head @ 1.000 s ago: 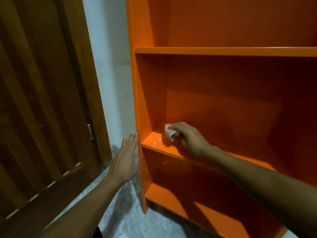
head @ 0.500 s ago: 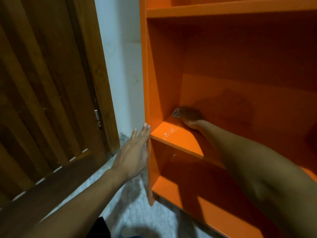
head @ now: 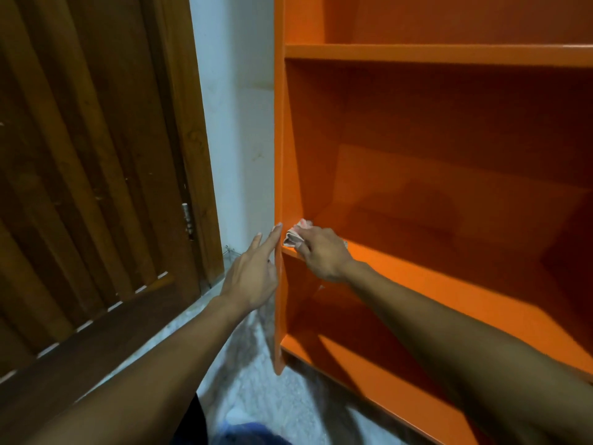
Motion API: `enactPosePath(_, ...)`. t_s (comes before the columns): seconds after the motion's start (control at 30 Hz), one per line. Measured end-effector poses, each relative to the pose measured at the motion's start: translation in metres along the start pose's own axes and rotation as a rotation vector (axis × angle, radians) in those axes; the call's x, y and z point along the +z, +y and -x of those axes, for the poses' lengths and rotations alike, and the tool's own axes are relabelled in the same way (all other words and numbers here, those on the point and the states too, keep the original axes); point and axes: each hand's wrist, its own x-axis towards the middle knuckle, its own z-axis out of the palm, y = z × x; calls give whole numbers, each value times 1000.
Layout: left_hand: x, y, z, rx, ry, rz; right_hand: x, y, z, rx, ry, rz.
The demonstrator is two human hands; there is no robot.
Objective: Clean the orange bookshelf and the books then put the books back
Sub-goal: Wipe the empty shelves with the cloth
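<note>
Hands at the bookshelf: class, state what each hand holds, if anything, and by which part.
The right hand grips a crumpled cloth by its near end. The left hand holds nothing; its straight fingers rest against the orange bookshelf side panel.

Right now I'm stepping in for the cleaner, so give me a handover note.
Left hand: open, straight fingers against the outer left side panel of the orange bookshelf.
Right hand: grips a crumpled cloth, at the front left corner of the middle shelf.
Done: the shelves in view hold no books.
Left: finish wiping; clean the books, none in view, and put them back.
</note>
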Motion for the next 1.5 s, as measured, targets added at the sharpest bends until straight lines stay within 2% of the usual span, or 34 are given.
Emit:
enactPosePath(0.1, -3, 4, 0, -2, 6, -38, 4, -14, 16, -47, 35, 31)
enactPosePath(0.27, -3, 3, -3, -18, 0, -39, 11, -23, 49, -243, 100, 145)
enactPosePath(0.37, 0, 5, -2, -35, -9, -45, 17, -16, 64, -399, 179, 355)
enactPosePath(0.43, 1, 7, -3, -47, 3, -51, 17, -3, 73, -515, 175, 589)
enactPosePath(0.5, 1, 8, -4, -51, 7, -52, 13, 15, 84, -558, 182, 704)
enactPosePath(0.6, 2, 10, 0, -47, -4, -30, 6, 44, 110, -521, 160, 640)
enactPosePath(0.7, 10, 13, 5, -33, -11, -6, -8, 73, 145, -563, 109, 654)
enactPosePath(0.83, 33, 21, 27, -16, -21, 79, -35, 100, 194, -481, 38, 639)
enactPosePath(1.0, 67, 49, 74, -65, -161, 85, -62, 131, 259, -414, 42, 666)
enactPosePath(1.17, 98, 77, 108, -18, -331, 65, -74, 142, 316, -195, 26, 753)
enactPosePath(1.3, 115, 91, 125, 68, -421, 17, -77, 153, 348, -111, 68, 837)
enactPosePath(1.4, 131, 95, 132, 79, -475, 33, -69, 157, 363, -133, 44, 727)
enactPosePath(1.5, 149, 91, 139, 76, -513, 63, -48, 154, 360, -103, -90, 536)
